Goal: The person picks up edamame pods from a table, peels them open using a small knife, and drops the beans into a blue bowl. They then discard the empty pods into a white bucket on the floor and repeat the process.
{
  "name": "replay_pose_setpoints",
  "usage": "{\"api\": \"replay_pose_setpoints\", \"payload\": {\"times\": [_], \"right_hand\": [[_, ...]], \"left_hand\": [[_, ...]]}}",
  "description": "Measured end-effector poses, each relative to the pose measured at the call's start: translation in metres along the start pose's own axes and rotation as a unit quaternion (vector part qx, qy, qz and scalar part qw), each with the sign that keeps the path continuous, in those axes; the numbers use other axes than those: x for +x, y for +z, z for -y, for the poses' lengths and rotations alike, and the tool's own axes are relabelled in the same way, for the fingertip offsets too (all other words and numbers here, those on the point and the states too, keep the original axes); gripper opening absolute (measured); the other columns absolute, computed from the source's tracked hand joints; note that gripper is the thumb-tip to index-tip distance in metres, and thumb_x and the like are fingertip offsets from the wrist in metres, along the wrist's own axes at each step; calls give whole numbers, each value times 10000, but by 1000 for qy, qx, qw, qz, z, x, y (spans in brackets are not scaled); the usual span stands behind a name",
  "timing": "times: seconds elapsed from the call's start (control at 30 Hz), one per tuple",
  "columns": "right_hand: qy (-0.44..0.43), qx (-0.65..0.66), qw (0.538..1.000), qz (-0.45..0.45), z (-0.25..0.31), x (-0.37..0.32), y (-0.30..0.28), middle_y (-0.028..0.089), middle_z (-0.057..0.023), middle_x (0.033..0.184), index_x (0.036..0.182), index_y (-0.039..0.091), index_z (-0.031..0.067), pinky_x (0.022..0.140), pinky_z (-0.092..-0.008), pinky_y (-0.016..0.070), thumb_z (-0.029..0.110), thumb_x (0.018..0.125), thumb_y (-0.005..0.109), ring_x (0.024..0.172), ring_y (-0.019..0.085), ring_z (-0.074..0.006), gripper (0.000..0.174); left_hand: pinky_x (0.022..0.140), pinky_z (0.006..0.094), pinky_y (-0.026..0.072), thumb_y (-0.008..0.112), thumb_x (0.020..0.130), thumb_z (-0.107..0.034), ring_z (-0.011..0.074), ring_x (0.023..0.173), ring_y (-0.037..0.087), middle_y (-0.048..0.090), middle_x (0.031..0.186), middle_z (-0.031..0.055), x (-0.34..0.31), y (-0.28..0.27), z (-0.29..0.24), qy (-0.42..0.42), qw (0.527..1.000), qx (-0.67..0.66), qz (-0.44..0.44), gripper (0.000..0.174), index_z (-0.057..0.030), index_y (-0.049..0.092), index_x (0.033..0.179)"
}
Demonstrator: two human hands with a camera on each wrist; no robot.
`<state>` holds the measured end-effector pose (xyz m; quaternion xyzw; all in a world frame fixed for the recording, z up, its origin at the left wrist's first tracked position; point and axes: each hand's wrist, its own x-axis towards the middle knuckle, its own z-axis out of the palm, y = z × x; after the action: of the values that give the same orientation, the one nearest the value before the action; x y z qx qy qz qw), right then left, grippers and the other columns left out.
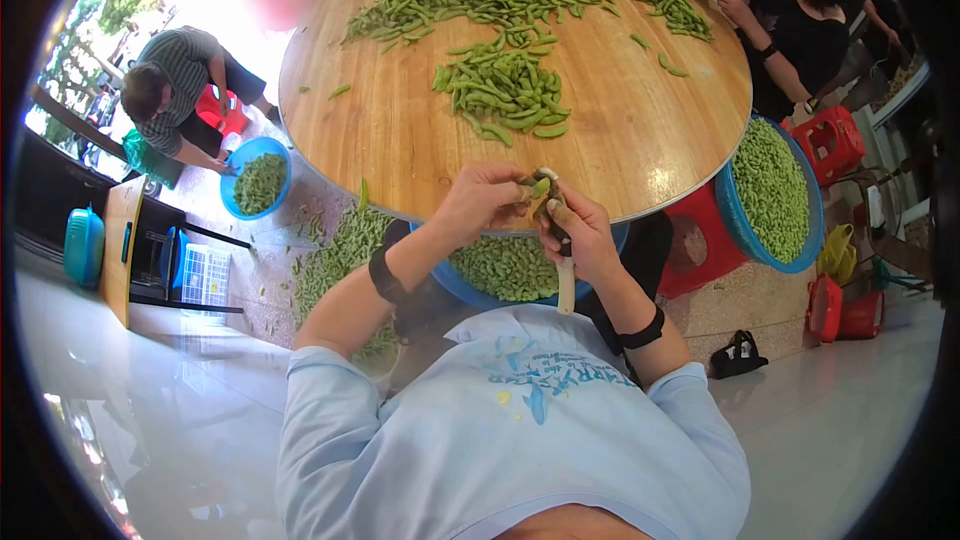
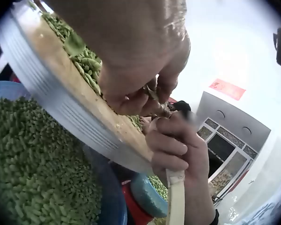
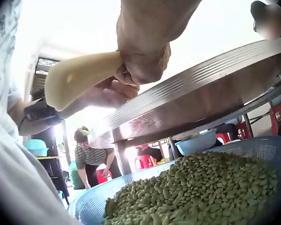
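left hand [image 1: 480,202] apparently pinching pod [image 1: 541,186], right hand [image 1: 588,234] gripping pale-handled tool [image 1: 566,288]; near basin [image 3: 94,200] holding plenty, far pile [image 1: 505,90] awaiting work.

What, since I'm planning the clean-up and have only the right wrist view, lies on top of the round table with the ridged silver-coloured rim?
Observer: Long, slim green pods, piled along the middle and far part of the light-brown wooden tabletop.
Operator: Thanks. From here I can't see the floor on the person's left, this side of the table. Does anything lie there?
Observer: Yes, a loose green heap is spread over the pale floor. Its bits are too small to tell whether they are whole pods or empty husks.
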<state>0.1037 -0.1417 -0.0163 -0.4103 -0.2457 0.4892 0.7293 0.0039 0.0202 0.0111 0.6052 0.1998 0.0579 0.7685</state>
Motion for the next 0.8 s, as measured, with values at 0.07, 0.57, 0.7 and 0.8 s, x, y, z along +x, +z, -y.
{"api": "replay_pose_setpoints", "payload": {"times": [0.07,0.57,0.7,0.8], "right_hand": [[6,32,999,17,-1,-4,4,495,-36,781,1344,430,67,402,-200,358,137,960,465,541,438,-80,392],[-62,-59,996,-17,-21,-5,-2,537,-31,769,1295,483,36,439,-221,391,46,935,481,556,486,-82,360],[-232,-392,890,-22,-19,-8,-8,576,-63,794,1250,509,4,511,-254,454,1,892,513,608,550,-115,358],[-409,-532,741,-26,-23,-6,-14,609,-84,821,1206,535,-19,577,-274,487,-35,855,518,670,593,-138,352]], "left_hand": [[440,189,353,608,838,-110,43,536,502,594,666,9,-1,3,6,-5,1000,-20,-6,127,-6,659,888],[433,214,283,565,784,-68,54,501,417,504,609,-6,-3,17,17,19,989,-117,-84,87,-2,615,811],[399,225,260,560,768,-48,75,477,426,485,612,21,1,6,20,-126,950,-285,3,28,-23,550,764],[379,222,249,563,765,-34,80,472,432,486,625,34,-1,11,17,-151,962,-228,26,41,-29,533,793]]}}
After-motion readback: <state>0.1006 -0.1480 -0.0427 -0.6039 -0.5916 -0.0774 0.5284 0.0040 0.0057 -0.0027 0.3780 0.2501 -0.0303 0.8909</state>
